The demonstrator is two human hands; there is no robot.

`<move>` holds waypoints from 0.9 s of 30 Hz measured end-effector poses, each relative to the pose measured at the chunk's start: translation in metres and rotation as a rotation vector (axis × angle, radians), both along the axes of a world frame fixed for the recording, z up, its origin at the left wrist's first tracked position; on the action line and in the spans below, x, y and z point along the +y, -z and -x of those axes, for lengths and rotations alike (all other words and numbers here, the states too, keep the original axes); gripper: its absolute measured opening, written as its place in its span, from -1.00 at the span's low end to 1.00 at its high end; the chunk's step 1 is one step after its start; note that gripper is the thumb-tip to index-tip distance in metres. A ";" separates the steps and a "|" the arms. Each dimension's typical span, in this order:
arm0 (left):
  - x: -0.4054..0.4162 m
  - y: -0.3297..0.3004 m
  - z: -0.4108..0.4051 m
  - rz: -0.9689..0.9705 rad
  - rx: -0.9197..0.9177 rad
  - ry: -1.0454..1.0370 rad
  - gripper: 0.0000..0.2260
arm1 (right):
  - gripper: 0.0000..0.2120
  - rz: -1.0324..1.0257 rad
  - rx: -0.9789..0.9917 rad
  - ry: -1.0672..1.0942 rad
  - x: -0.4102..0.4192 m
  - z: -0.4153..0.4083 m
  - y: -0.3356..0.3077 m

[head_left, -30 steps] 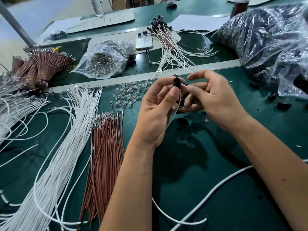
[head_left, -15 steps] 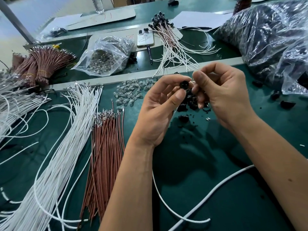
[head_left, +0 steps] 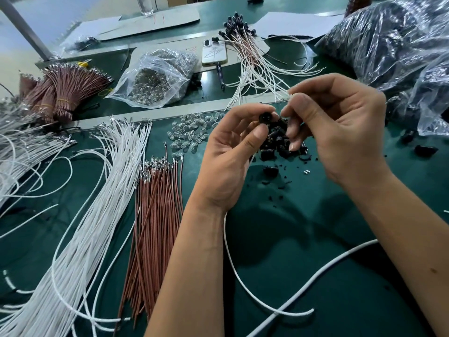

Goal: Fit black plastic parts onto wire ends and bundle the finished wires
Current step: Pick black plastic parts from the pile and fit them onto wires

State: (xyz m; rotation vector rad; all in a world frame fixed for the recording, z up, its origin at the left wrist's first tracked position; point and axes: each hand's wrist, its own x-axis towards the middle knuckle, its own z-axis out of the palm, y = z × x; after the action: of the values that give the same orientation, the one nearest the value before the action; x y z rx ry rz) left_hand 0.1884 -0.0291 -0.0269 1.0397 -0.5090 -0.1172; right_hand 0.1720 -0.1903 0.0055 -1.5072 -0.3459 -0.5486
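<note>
My left hand pinches a small round black plastic part between thumb and forefinger. A thin white wire runs from under that hand down across the green mat. My right hand is just right of the part, thumb and forefinger pinched on what looks like the wire's white end. A heap of loose black parts lies under both hands. Loose white wires and brown wires lie to the left. Finished wires with black ends fan out at the back.
Clear bulbs lie scattered by the metal rail, and a clear bag behind it holds more. Tied brown bundles sit at the far left. A phone, a big bag of black parts and a thick white cable are nearby.
My right hand has risen and its thumb and forefinger have closed into a pinch beside the black part. The left hand has turned the part from upright to end-on.
</note>
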 end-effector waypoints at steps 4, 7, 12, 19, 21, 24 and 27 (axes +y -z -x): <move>0.000 0.002 -0.003 -0.078 -0.034 -0.058 -0.81 | -0.91 0.093 -0.079 0.021 0.003 0.004 -0.002; 0.000 0.003 -0.004 -0.103 -0.067 -0.065 -0.80 | -0.92 0.166 -0.113 -0.004 0.003 0.006 -0.001; -0.001 0.006 -0.006 -0.125 -0.092 -0.083 -0.81 | -0.94 0.216 -0.121 -0.017 0.000 0.004 0.001; 0.000 0.008 -0.008 -0.176 -0.090 -0.164 -0.82 | -0.92 0.221 -0.094 -0.024 -0.004 0.001 0.004; 0.000 0.007 -0.008 -0.216 -0.109 -0.187 -0.83 | -0.92 0.244 -0.074 -0.026 -0.003 -0.001 0.007; 0.000 0.008 -0.008 -0.254 -0.116 -0.231 -0.82 | -0.92 0.279 -0.025 -0.008 -0.005 -0.004 0.009; 0.001 0.008 -0.009 -0.276 -0.112 -0.262 -0.80 | -0.92 0.320 0.032 -0.005 -0.007 -0.007 0.012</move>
State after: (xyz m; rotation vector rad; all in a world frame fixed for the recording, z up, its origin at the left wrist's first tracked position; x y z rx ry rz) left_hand 0.1970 -0.0280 -0.0349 1.3797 -0.4614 0.1070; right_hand 0.1790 -0.1977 -0.0063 -1.8208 -0.4280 -0.4798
